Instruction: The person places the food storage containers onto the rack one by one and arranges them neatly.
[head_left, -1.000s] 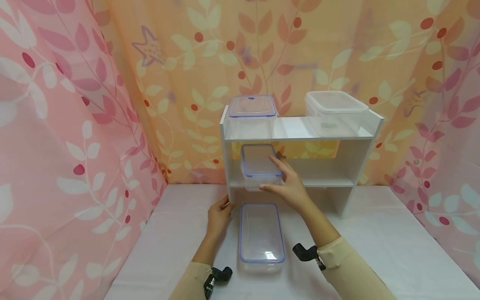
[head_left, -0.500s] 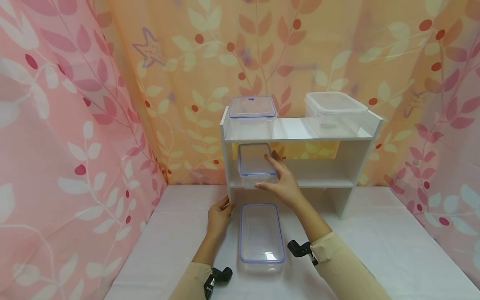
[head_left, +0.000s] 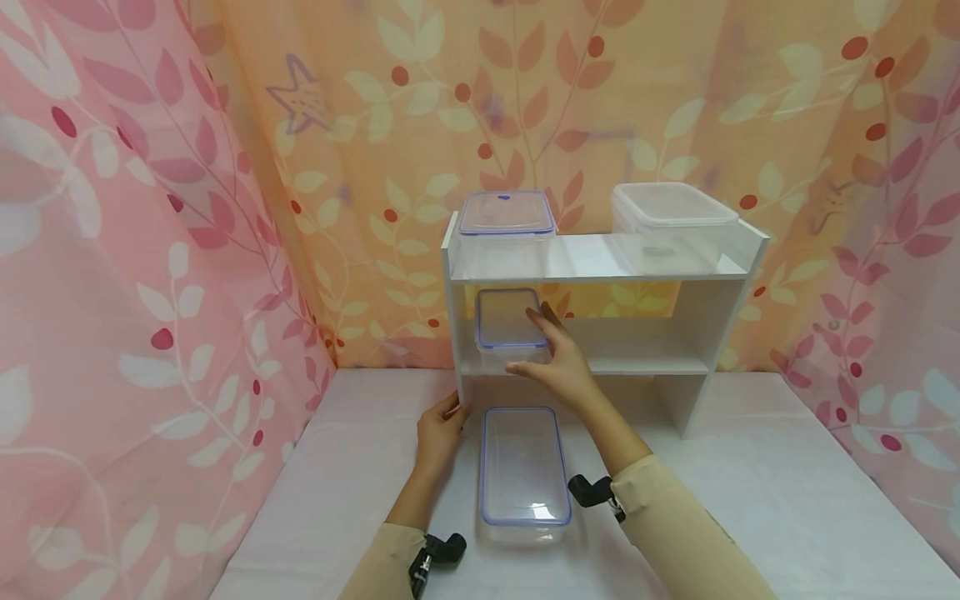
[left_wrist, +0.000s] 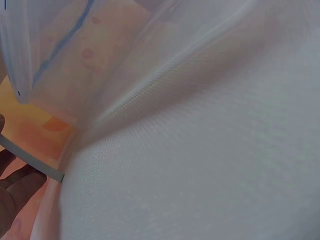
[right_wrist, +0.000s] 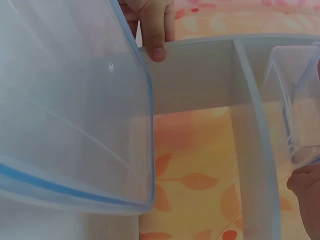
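My right hand [head_left: 558, 358] grips a small clear food container with a blue-rimmed lid [head_left: 506, 321] at the left end of the middle shelf. Its thumb is at the container's near corner, and its other fingers reach the lid and right side. In the right wrist view, the thumb [right_wrist: 305, 177] shows at a corner of that container [right_wrist: 300, 100]. My left hand [head_left: 438, 433] pinches the front edge of the white shelf unit's left side panel [head_left: 454, 333], low down. The left wrist view shows the panel edge [left_wrist: 32, 162] between thumb and fingers.
A longer clear container with a blue-rimmed lid [head_left: 522, 471] lies on the white cloth before the shelf. On the top shelf stand a blue-rimmed container [head_left: 506, 237] at left and a white-lidded one [head_left: 671, 229] at right. Patterned curtains [head_left: 375, 167] hang behind and beside.
My right hand has moved the small container slightly left and further back on the middle shelf. The left hand stays at the side panel.
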